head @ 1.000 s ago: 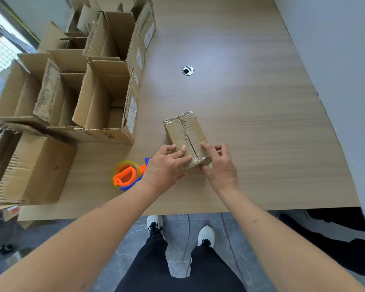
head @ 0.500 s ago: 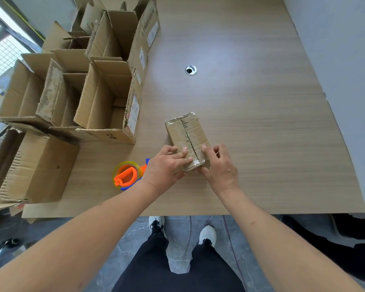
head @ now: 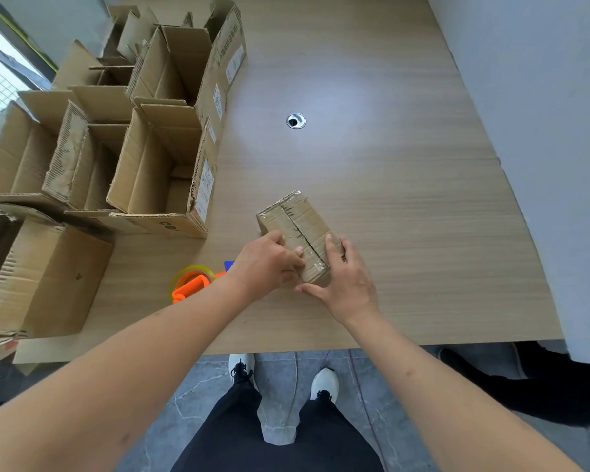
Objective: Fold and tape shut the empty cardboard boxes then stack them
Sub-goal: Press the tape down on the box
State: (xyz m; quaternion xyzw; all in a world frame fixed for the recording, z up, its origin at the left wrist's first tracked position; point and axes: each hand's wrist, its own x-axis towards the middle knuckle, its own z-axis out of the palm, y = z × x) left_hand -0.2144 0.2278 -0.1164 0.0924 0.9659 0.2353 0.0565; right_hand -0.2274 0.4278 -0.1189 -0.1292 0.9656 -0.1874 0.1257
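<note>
A small closed cardboard box (head: 295,226) lies on the wooden desk (head: 406,212) near its front edge, turned at a slant, with clear tape running along the seam of its top flaps. The left hand (head: 266,264) holds the near left corner of the box, fingers curled onto the top with the fingertips by the seam. The right hand (head: 346,281) holds the near right end, its fingers laid over the top edge and its thumb stretched out under the near end of the box. Just left of the left wrist lies a tape dispenser (head: 193,284), orange with a yellowish roll and a blue tip, partly hidden by the arm. Farther left, a group of open cardboard boxes (head: 157,172) stands with flaps up along the desk's left side, and a bigger box (head: 45,281) lies at the near left corner. A round metal grommet (head: 296,121) sits in the desk top, well beyond the small box
</note>
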